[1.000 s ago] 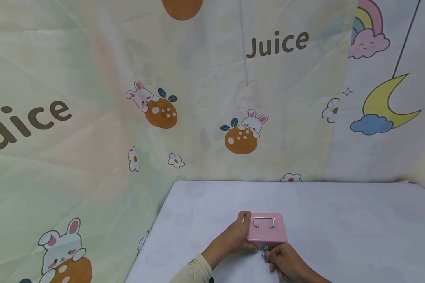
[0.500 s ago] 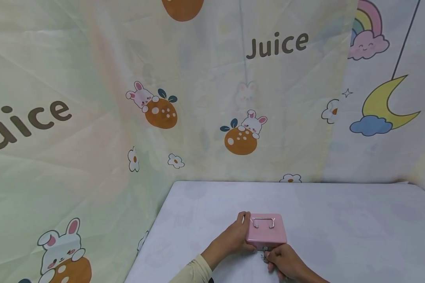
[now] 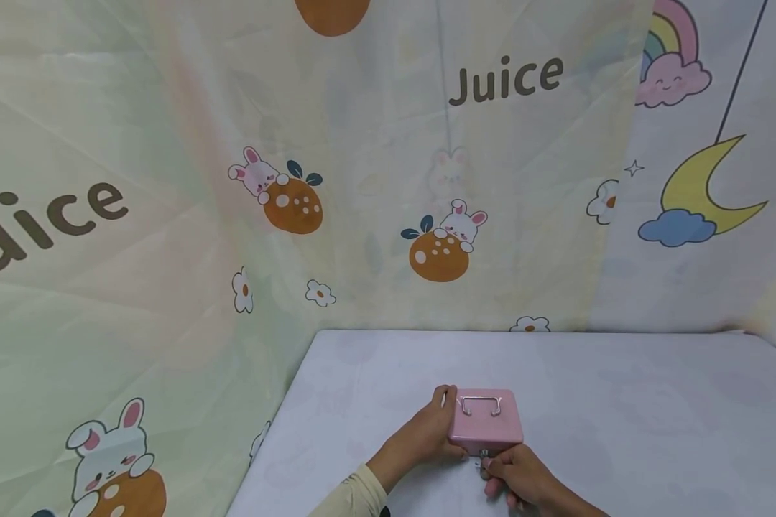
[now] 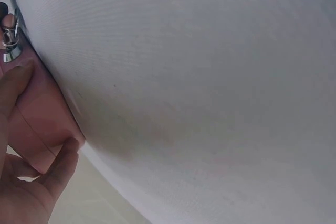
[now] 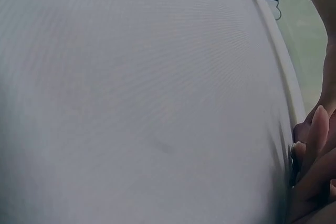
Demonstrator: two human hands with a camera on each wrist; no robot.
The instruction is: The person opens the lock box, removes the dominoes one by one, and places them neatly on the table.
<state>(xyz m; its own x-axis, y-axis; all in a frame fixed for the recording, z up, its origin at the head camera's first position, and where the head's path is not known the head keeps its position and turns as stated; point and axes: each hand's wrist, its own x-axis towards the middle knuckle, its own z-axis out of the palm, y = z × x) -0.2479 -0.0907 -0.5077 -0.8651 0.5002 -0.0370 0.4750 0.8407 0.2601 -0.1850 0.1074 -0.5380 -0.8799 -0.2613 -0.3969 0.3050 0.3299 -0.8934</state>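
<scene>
- Holding a pink cash box [image 3: 485,429] at lower centre of the head view, a person's left hand [image 3: 428,432] grips its left side, thumb on the front face and fingers curled round toward the far corner.
- The right hand [image 3: 522,475], just below the box's front, appears to pinch a small metal key [image 3: 483,468] between thumb and forefinger; its other fingers are curled under.
- The key meets, or nearly meets, a silver lock [image 4: 11,54], clearest at the left wrist view's left edge; whether it is fully inserted cannot be told.
- The step in hand seems to be working that lock, with the lid down; the next move likely calls for a steady box and a small twist of the fingertips.
- A white-covered table [image 3: 647,409] fills the lower right of the head view.
- Behind hangs pale printed fabric [image 3: 362,129]: "Juice" at upper centre, bunnies hugging orange fruit, and a yellow crescent moon [image 3: 688,179] at upper right.
</scene>
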